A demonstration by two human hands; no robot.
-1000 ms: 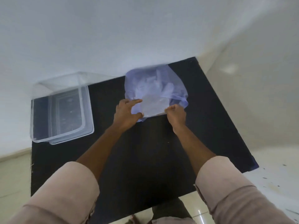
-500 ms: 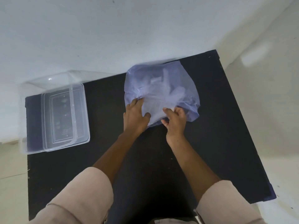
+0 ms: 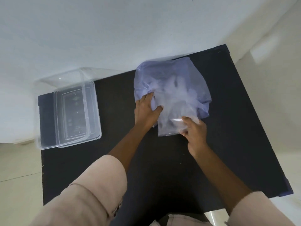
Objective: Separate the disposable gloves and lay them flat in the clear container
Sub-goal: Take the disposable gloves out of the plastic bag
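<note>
A translucent bluish plastic bag (image 3: 172,79) lies at the far middle of the black table (image 3: 228,144), with crumpled clear disposable gloves (image 3: 177,101) showing through it. My left hand (image 3: 145,110) presses flat on the bag's left side, thumb spread over the plastic. My right hand (image 3: 194,130) pinches a thin clear glove sheet (image 3: 169,126) at the bag's near edge; the sheet hangs towards me. The clear container (image 3: 71,110) stands at the table's far left, with nothing visible in it.
A white wall runs right behind the table's far edge. The container overhangs the table's left edge slightly. Pale floor tiles lie to the left and right of the table. My sleeves fill the lower part of the view.
My right hand has slid down and to the right, drawing a clear sheet out from the bag's near edge. My left hand has stayed pressed on the bag. The camera has shifted slightly.
</note>
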